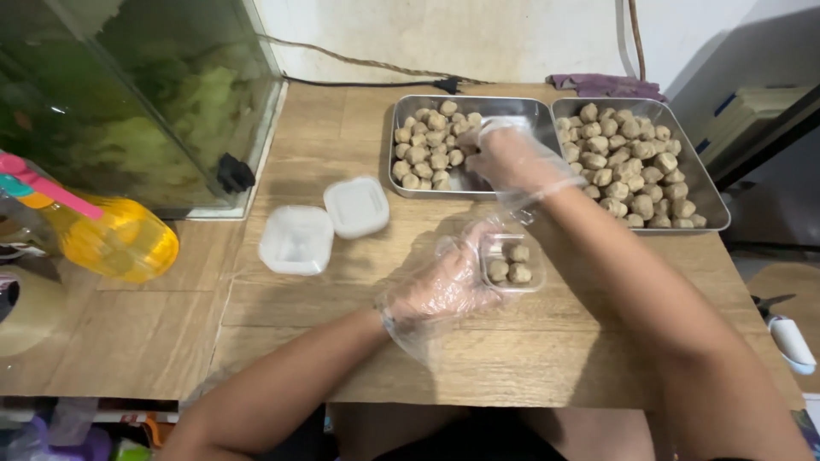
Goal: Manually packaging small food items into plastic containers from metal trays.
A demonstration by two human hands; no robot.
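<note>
While left hand (444,286) grips clear tub (511,263) holding three meatballs, right hand (504,154) pinches meatball in left tray (512,109).

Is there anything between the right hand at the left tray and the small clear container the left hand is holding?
Nothing visible. The right hand is over the meatballs in the left tray; the small clear container, steadied by the left hand, sits just below it on bare wooden table.
</note>
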